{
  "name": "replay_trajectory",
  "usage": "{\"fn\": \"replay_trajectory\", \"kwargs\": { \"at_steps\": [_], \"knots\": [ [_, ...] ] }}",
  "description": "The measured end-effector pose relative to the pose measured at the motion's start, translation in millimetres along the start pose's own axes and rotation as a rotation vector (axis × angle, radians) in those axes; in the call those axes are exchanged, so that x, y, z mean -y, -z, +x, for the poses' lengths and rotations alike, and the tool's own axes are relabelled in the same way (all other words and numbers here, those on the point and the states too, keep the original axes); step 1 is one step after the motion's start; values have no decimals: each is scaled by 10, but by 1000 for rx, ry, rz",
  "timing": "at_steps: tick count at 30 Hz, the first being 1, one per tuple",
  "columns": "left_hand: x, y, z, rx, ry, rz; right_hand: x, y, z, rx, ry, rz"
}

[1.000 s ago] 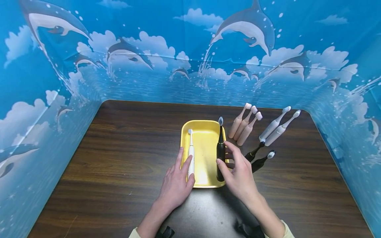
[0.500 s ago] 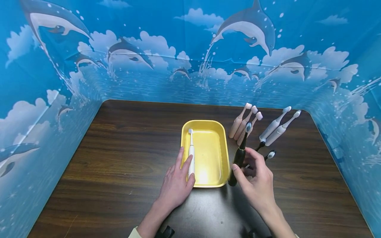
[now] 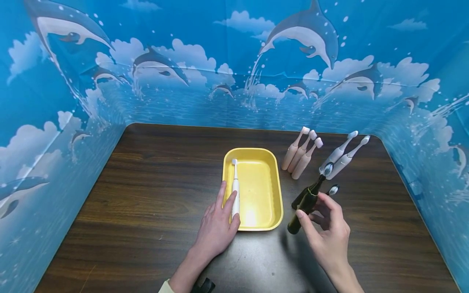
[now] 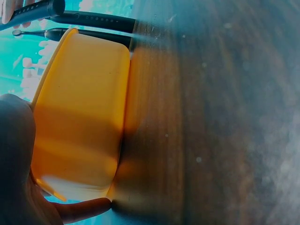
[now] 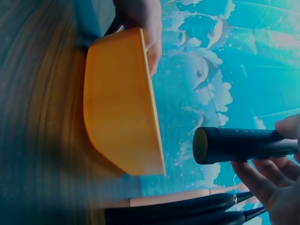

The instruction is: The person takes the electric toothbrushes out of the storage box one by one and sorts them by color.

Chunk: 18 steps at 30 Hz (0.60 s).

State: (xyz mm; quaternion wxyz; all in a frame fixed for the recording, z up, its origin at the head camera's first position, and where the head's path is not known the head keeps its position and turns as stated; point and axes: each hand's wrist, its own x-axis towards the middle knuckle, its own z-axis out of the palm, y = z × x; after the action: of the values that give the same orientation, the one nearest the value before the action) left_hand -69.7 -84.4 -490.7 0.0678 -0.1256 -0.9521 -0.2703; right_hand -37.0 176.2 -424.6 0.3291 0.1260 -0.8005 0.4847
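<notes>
In the head view my right hand [image 3: 327, 234] pinches a black electric toothbrush [image 3: 307, 205] between thumb and fingers, right of the yellow tray [image 3: 280, 203]. The right wrist view shows the base of its handle [image 5: 225, 146] off the table. Two more black toothbrushes [image 5: 173, 208] lie beneath; my hand and the held brush partly hide them from above. A white toothbrush [image 3: 235, 187] lies along the tray's left side. My left hand [image 3: 216, 230] rests on the tray's left front, fingers mostly straight over the rim and white brush, one finger [image 4: 89, 210] along the outer wall.
Three pink toothbrushes [image 3: 302, 162] are grouped behind the right hand. Right of them are two light grey-white toothbrushes [image 3: 343, 162]. All are on a dark wooden table [image 3: 154, 195], enclosed by a blue dolphin-print backdrop [image 3: 205, 101].
My right hand has carried the black toothbrush from over the tray's right side outward to the right, above the other black brushes. The left hand, tray and white toothbrush have stayed put.
</notes>
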Motion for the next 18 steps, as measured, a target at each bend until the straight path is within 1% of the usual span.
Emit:
{"fn": "replay_trajectory", "kwargs": {
  "at_steps": [5, 11, 18],
  "knots": [
    [-2, -2, 7, 0, -4, 3, -83, 28, -55, -51, 35, 3],
    [-6, -10, 10, 6, -6, 9, -196, 18, -125, -148, 106, 21],
    [-10, -13, 8, 13, 0, 12, -201, 19, -135, -270, 128, 49]
  ]
}}
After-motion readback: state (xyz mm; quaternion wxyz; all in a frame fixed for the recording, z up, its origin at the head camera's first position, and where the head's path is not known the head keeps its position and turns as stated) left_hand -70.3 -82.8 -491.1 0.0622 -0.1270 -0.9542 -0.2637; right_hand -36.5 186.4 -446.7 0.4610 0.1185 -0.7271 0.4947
